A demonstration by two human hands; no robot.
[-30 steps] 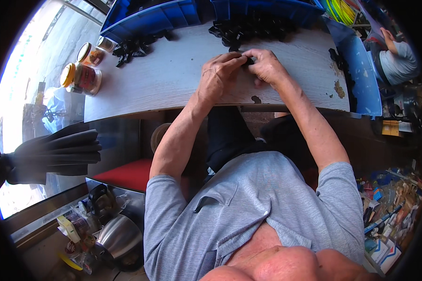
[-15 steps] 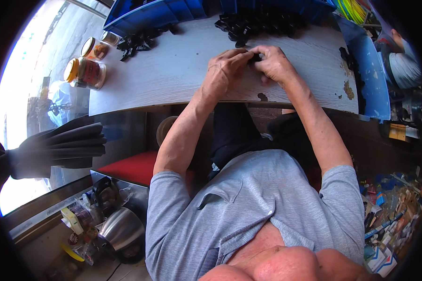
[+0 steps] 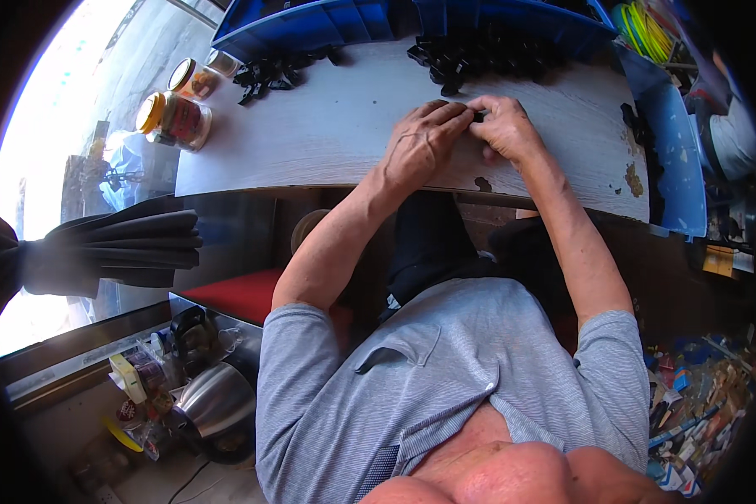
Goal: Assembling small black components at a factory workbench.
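Note:
Over the white wood-grain table [image 3: 328,143], my two hands meet around a small black part [image 3: 479,117], mostly covered by fingers. My left hand [image 3: 426,139] has its fingers closed against it from the left. From the right, my right hand [image 3: 507,128] pinches the same part between thumb and forefinger. Its exact kind is too hidden to name. Just beyond the hands lies a big pile of black plastic pieces [image 3: 487,59]. A smaller heap of similar pieces [image 3: 270,76] rests farther left.
Blue bins [image 3: 307,27] line the table's far edge. Another blue bin [image 3: 679,160] stands against the right edge. Jars [image 3: 175,120] with lids sit at the left end. A steel kettle [image 3: 217,399] is low at left, and cluttered odds and ends [image 3: 697,395] lie low at right.
The view has shifted slightly, so the table and bins sit a little differently in the picture. Both hands stay together on the small black part, with the fingers slightly repositioned.

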